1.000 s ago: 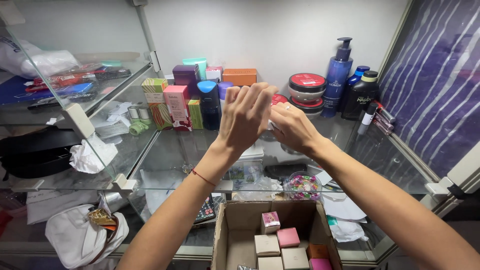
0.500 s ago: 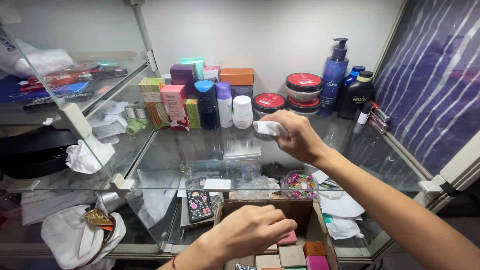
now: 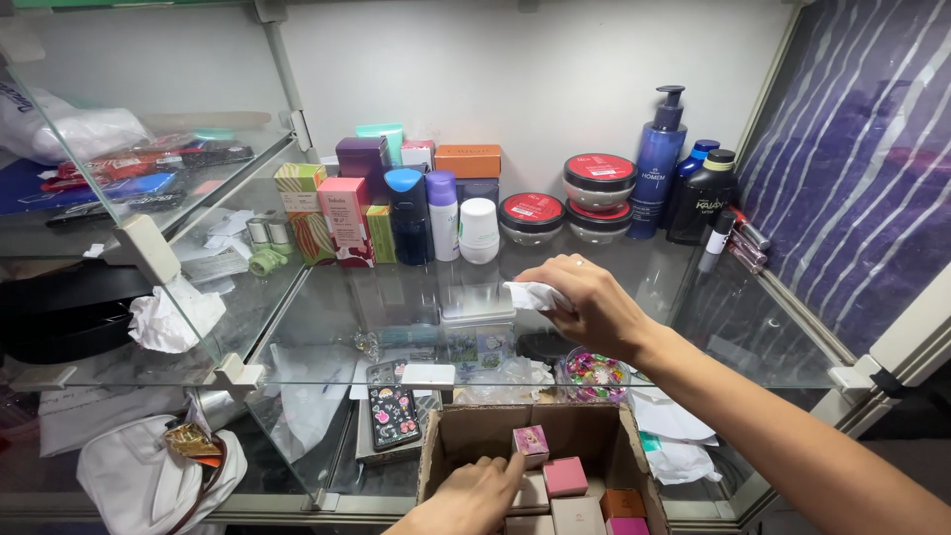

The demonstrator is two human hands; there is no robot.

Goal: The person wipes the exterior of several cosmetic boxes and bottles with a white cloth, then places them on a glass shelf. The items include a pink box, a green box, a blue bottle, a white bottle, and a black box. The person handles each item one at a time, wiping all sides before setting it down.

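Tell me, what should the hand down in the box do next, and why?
Probably close the left hand on the small pink box and lift it. Its fingers already touch that box inside the cardboard box, while the right hand holds a white cloth over the glass shelf.

- Bottles and jars point(image 3: 532, 213) stood along the back of the glass shelf point(image 3: 396, 297).
- The cardboard box point(image 3: 475, 428) sat below its front edge, small boxes point(image 3: 565, 477) inside.
- A bag point(image 3: 139, 481) lay left of the box.
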